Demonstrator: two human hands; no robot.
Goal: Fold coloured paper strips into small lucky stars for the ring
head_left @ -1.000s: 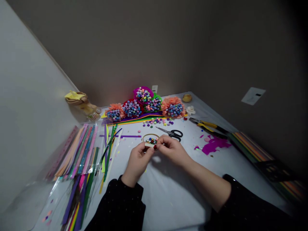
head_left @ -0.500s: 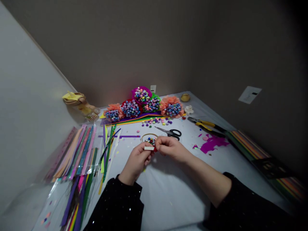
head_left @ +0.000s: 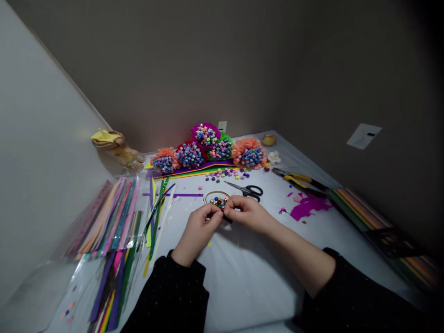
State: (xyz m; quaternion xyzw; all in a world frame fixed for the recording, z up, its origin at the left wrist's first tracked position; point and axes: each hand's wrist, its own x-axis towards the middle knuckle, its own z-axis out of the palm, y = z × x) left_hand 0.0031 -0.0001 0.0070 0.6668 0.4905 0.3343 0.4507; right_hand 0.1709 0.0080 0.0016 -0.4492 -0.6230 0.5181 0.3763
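Note:
My left hand (head_left: 198,230) and my right hand (head_left: 248,212) meet fingertip to fingertip over the white table (head_left: 243,273). Both pinch one small piece of paper between them; it is mostly hidden by the fingers and only a dark edge shows. Just behind the fingers lies a small ring-shaped dish (head_left: 216,199) holding several tiny coloured paper stars. Black-handled scissors (head_left: 248,189) lie a little beyond my right hand.
Bundles of coloured paper strips (head_left: 114,217) in clear sleeves lie at the left. Paper flower bunches filled with stars (head_left: 208,150) stand at the back wall. Yellow-handled pliers (head_left: 294,179), purple paper scraps (head_left: 307,206) and a stack of coloured sheets (head_left: 374,226) lie to the right.
A white strip showed in my left fingers half a second ago; now it is hidden and the fingertips are closer together. Both hands stay in place.

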